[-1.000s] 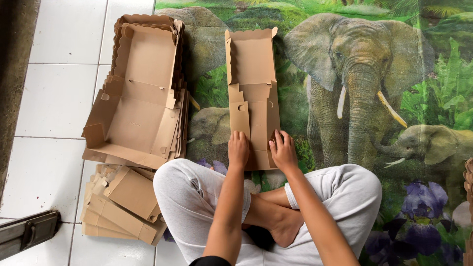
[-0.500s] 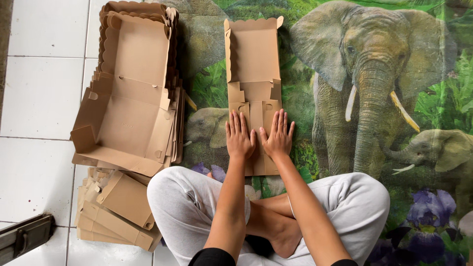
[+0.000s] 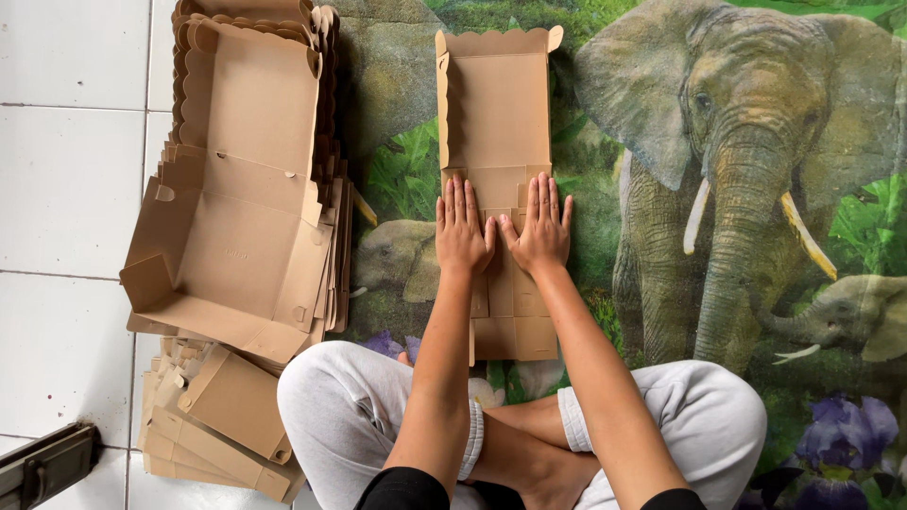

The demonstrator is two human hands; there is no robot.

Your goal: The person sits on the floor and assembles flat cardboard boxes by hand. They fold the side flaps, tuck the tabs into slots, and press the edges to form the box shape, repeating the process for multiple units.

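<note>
A brown cardboard box blank [image 3: 496,113] lies lengthwise on the elephant-print mat [image 3: 756,189] in front of me. Its far end has raised side flaps and a scalloped edge. My left hand [image 3: 461,229] and my right hand [image 3: 540,227] press flat side by side on the blank's middle, fingers spread and pointing away from me. Both palms cover folded flaps. The blank's near end [image 3: 515,335] lies flat between my forearms, above my crossed legs.
A nested stack of half-folded cardboard boxes [image 3: 241,179] lies to the left, partly on white floor tiles [image 3: 66,189]. A pile of flat blanks [image 3: 213,425] sits by my left knee. A dark object [image 3: 42,463] lies at the bottom-left corner.
Both hands have slid forward from the blank's near end to its middle and flattened, fingers spreading out. The view has tilted forward with them.
</note>
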